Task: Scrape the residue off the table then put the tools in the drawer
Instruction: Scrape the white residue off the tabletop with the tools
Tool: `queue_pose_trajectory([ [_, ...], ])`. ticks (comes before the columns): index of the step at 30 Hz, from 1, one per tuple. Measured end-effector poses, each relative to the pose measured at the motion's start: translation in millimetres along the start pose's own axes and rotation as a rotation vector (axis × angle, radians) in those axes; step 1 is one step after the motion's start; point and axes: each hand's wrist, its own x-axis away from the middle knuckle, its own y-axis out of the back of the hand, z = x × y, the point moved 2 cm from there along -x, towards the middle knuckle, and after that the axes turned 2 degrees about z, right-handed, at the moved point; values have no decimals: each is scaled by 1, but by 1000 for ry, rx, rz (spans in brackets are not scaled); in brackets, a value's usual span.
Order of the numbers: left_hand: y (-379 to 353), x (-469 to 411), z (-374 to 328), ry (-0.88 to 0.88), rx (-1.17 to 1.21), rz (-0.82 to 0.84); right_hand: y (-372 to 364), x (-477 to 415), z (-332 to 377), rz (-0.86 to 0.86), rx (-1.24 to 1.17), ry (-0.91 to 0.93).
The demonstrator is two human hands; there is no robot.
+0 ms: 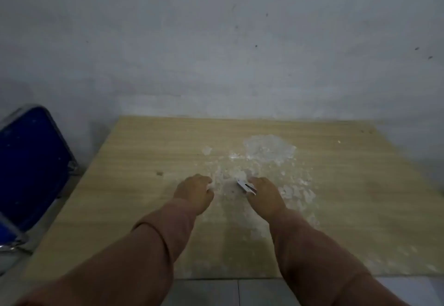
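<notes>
A light wooden table (134, 185) carries white crusty residue (269, 149), thickest toward the back middle, with flakes spread down toward the front. My right hand (263, 194) is closed around a small flat metal scraper (245, 186), whose blade rests on the tabletop among the flakes. My left hand (195, 191) sits just left of it, fingers curled into a loose fist on the wood; whether it holds anything is hidden. No drawer is in view.
A blue folding chair (31, 161) with a metal frame stands against the table's left side. A grey wall runs right behind the table. Tiled floor (216, 291) shows below the table's front edge.
</notes>
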Motion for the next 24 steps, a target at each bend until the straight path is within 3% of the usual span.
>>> queue_pose_trajectory([
  [8, -21, -6, 30, 151, 25, 32, -27, -29, -16, 141, 177, -87],
  [18, -32, -4, 47, 230, 44, 7, -51, -59, -23, 118, 406, -167],
  [24, -36, -7, 45, 251, 61, 6, -52, -63, -25, 156, 263, -269],
])
